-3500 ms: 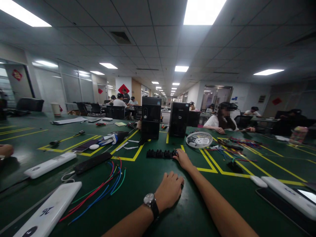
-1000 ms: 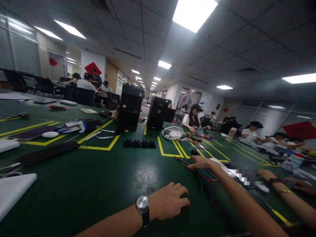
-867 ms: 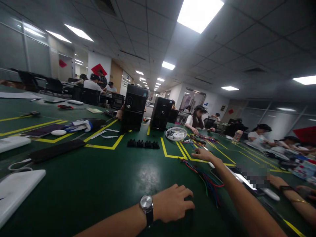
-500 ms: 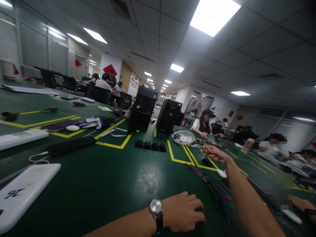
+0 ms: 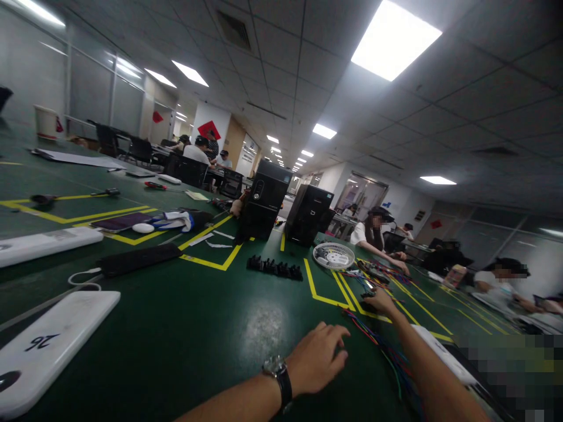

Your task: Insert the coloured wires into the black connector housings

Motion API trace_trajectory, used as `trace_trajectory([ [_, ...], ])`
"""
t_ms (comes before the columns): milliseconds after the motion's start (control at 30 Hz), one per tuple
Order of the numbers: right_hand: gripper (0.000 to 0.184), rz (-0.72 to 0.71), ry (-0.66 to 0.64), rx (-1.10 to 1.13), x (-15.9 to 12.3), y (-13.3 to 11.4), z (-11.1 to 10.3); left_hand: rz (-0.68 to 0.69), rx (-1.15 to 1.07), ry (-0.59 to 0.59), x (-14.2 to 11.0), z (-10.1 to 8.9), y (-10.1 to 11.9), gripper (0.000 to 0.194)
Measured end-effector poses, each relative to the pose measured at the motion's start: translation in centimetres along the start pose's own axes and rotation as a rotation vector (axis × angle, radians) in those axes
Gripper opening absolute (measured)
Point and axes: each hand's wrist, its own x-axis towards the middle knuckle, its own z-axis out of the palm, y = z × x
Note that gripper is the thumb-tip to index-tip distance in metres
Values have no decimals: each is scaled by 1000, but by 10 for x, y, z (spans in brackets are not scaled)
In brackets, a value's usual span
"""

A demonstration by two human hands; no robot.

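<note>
My left hand, a watch on its wrist, lies on the green table with its fingers stretched out and nothing in it. My right hand reaches further out to the right, its fingers curled down round a small black part on the yellow floor-tape line. A bundle of coloured wires runs along the table between my two hands and under my right forearm.
A row of black connectors, two black computer towers and a white fan grille stand beyond. White power strips and a black strip lie left. Another white strip lies right. People sit opposite.
My right hand, raised half a second ago, has come down onto the small black part. My left hand's fingers have stretched forward. The view has swung slightly left.
</note>
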Motion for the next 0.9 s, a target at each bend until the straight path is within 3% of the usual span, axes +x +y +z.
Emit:
trace_trajectory([
  [100,35,11,-108,126,10,-27,2,-389,-529,244,11,-12,-11,45],
  [200,53,-173,-275,414,0,-71,6,-698,-1012,461,18,-24,-22,58],
  [267,56,-297,-304,457,-15,-100,8,-756,-1173,581,20,-31,-28,56],
  [367,44,-389,-113,265,-35,-120,11,-716,-1148,670,20,-39,-34,42],
  [467,29,-293,22,6,-43,-99,17,-689,-1077,664,20,-49,-36,37],
  [600,23,-12,-119,-265,-46,-47,30,-708,-1137,610,22,-59,-40,36],
  [733,19,93,-181,-272,-50,-19,35,-726,-1149,590,24,-61,-46,28],
  [900,19,143,-77,-215,-50,-19,16,-786,-1040,563,23,-67,-45,36],
])
